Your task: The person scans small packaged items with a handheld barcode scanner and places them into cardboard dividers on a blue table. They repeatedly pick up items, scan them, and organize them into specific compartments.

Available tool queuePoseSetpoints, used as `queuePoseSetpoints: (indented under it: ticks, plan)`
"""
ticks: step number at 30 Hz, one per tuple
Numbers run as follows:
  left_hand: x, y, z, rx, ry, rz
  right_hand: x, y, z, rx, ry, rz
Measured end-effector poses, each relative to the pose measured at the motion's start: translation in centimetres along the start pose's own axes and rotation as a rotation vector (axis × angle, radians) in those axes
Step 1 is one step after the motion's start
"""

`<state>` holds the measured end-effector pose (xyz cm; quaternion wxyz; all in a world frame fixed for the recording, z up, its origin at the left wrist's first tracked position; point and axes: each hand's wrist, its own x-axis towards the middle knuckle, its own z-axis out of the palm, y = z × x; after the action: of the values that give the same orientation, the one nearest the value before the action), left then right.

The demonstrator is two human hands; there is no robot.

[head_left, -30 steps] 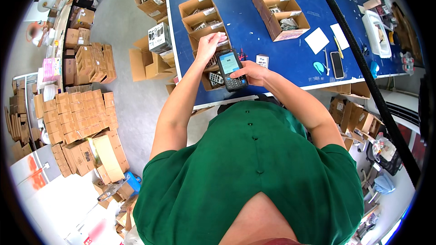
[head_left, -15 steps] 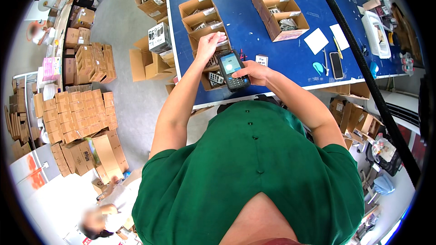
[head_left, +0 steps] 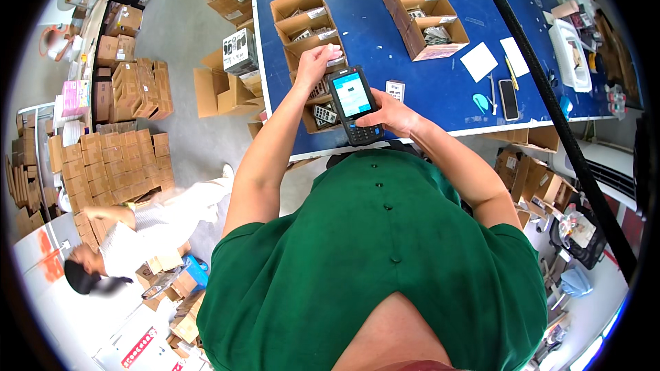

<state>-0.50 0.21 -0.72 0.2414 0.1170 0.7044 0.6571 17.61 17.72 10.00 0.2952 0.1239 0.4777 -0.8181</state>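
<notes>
My right hand (head_left: 390, 114) is wrapped around a black handheld barcode terminal (head_left: 353, 102), its thumb lying over the keypad. The terminal's screen is lit in white and blue. Further left, my left hand (head_left: 318, 64) has its fingers bent together at the labelled upper edge of a cardboard bin (head_left: 336, 62). That bin belongs to a row of bins at the table's left side. Small grey packaged items (head_left: 325, 114) lie in the nearest bin, partly hidden by the terminal. Just right of my right hand stands a small white box (head_left: 395, 89).
Another row of cardboard bins (head_left: 440, 38) stands farther back on the blue table (head_left: 371, 34). White paper sheets (head_left: 478, 62), a phone (head_left: 509, 99) and a white tray (head_left: 570, 55) lie to the right. A black strap (head_left: 543, 89) crosses the view. Stacked cartons (head_left: 110, 165) and a person (head_left: 151, 223) are at left.
The terminal has tilted and shifted slightly toward me, and its screen shows a different page. My left hand has barely moved. At lower left the person in white has come farther into view.
</notes>
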Motion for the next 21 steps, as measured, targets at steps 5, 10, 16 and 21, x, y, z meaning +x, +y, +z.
queuePoseSetpoints:
  ticks: [5, 10, 16, 21]
  plan:
    - [-0.1, 0.4, 0.2, 0.003, -0.004, -0.007, 0.0, -0.3, 0.0, -0.007, 0.001, -0.044]
    - [-0.5, 1.6, 0.4, -0.001, 0.011, -0.051, 0.2, -0.4, -0.2, -0.060, -0.001, -0.066]
    - [-7.3, 11.4, 4.3, -0.495, -0.135, -0.157, -0.7, -0.9, -0.8, -0.255, 0.071, -0.181]
    - [-9.5, 13.6, 6.4, -0.395, -0.134, -0.014, -2.6, -2.9, 0.3, -0.289, 0.112, -0.236]
